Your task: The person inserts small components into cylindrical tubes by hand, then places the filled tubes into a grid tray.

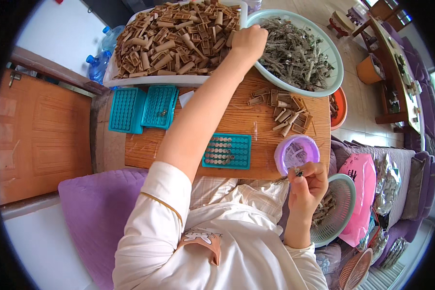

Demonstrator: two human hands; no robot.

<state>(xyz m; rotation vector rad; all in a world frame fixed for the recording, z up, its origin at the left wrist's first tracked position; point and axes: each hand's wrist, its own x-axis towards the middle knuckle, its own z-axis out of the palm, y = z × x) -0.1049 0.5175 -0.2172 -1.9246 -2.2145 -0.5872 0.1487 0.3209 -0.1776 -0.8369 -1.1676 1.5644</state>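
My left hand (250,44) is stretched far forward, between a white bin (179,80) heaped with brown plastic housings (165,46) and a pale green basket (337,72) of clear parts with small circuit boards (297,55). Its fingers curl under, hiding whatever they grip. Close to my body on the right, my right hand (308,186) pinches a small circuit-board part (298,172) between thumb and fingertips. Just beyond it stands a purple round tub (315,149) with clear pieces inside. A teal tray (241,152) on the table holds rows of small round metallic pieces (220,151).
Loose brown housings (291,115) lie on the wooden table (188,140) at right. Two teal trays (127,110) stand at left. An orange bowl (340,108) sits past the right edge. A green basket (350,193) and a pink bag (360,198) are beside my right arm.
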